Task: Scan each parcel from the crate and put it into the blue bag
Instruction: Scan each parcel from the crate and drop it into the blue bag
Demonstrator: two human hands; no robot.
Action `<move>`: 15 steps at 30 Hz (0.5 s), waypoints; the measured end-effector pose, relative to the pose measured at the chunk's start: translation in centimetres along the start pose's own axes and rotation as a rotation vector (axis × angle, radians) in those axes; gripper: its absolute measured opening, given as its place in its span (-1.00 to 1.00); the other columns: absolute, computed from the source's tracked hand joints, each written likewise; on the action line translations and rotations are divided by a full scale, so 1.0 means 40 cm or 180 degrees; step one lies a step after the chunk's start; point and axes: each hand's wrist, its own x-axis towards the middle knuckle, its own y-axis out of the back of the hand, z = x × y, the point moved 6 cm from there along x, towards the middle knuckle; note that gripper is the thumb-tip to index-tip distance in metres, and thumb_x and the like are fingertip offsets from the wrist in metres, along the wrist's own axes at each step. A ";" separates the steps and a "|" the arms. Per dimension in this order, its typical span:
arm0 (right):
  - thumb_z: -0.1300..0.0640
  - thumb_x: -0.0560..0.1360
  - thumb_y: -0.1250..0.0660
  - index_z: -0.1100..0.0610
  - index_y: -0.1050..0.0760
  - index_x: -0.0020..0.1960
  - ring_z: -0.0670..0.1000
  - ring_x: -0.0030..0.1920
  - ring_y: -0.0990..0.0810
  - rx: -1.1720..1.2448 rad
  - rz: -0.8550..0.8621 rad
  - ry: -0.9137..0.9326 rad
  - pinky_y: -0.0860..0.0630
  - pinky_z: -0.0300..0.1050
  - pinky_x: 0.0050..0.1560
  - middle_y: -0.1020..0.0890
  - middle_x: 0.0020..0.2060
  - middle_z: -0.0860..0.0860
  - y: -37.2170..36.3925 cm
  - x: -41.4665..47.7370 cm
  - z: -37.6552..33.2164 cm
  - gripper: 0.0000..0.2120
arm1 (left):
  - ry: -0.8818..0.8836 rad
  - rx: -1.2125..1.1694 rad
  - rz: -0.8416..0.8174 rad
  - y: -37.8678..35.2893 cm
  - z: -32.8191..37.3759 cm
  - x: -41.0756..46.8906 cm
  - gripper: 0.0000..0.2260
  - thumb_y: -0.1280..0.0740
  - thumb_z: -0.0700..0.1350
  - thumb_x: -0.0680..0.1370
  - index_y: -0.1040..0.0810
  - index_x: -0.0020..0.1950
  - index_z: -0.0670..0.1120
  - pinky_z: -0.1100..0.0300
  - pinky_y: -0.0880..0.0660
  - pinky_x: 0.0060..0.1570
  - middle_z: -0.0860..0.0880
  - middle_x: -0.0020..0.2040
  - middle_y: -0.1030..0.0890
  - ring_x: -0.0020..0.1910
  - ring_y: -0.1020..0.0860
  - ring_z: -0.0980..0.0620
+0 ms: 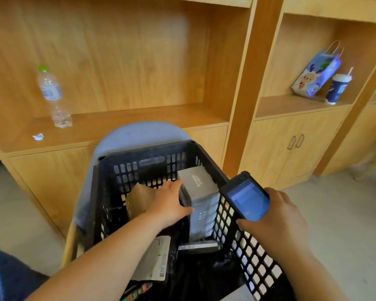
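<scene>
A black plastic crate (243, 246) with perforated walls stands on a chair in front of me. Inside it a tall grey parcel (202, 196) stands upright against the right wall. My left hand (172, 203) reaches into the crate and grips the grey parcel's left side. A brown cardboard parcel (137, 198) lies left of that hand. A grey mailer with a label (156, 261) and dark packages lie lower in the crate. My right hand (278, 218) holds a black handheld scanner (245, 196) with a lit screen over the crate's right rim. A patch of blue fabric (7, 276) shows at the bottom left corner.
The crate rests on a chair with a grey-blue back (139, 133). Behind stands a wooden shelf unit with a clear water bottle (52, 94) on the left shelf. On the right shelf sit a patterned blue gift bag (315, 77) and a lidded cup (338, 88). Cabinet doors are below.
</scene>
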 end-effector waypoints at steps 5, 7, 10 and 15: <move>-0.13 0.18 -0.55 0.01 -0.37 0.27 0.02 0.04 -0.49 0.0099 0.0011 -0.0005 -0.50 -0.02 0.00 -0.43 0.01 -0.11 -0.032 0.022 0.014 -0.27 | -0.0094 0.0394 -0.0746 -0.045 0.013 0.135 0.10 -0.54 0.18 0.30 0.22 0.55 0.20 -0.18 0.01 0.46 0.01 0.56 0.30 0.53 0.26 -0.17; -0.15 0.17 -0.55 -0.01 -0.38 0.26 0.00 0.02 -0.48 0.0114 0.0031 0.0035 -0.50 -0.04 -0.02 -0.37 -0.05 -0.15 -0.039 0.028 0.015 -0.27 | -0.0171 0.0713 -0.1007 -0.067 0.004 0.166 0.09 -0.53 0.17 0.31 0.23 0.54 0.22 -0.20 0.06 0.47 -0.02 0.54 0.37 0.52 0.32 -0.19; -0.13 0.16 -0.55 -0.03 -0.38 0.26 -0.02 0.00 -0.47 0.0229 0.0091 0.0103 -0.49 -0.05 -0.03 -0.36 -0.06 -0.18 -0.041 0.031 0.014 -0.28 | -0.0324 0.0746 -0.1043 -0.087 -0.017 0.183 0.06 -0.55 0.10 0.31 0.16 0.55 0.21 -0.11 -0.09 0.49 0.03 0.52 0.37 0.54 0.18 -0.19; -0.09 0.16 -0.56 -0.03 -0.39 0.25 -0.04 -0.04 -0.46 0.0384 0.0127 0.0163 -0.50 -0.04 -0.05 -0.39 -0.06 -0.18 -0.037 0.021 0.014 -0.29 | -0.0511 0.0541 -0.0668 -0.061 -0.004 0.161 0.00 -0.59 0.11 0.19 -0.07 0.48 0.20 0.01 -0.37 0.33 0.13 0.40 0.11 0.45 -0.08 -0.12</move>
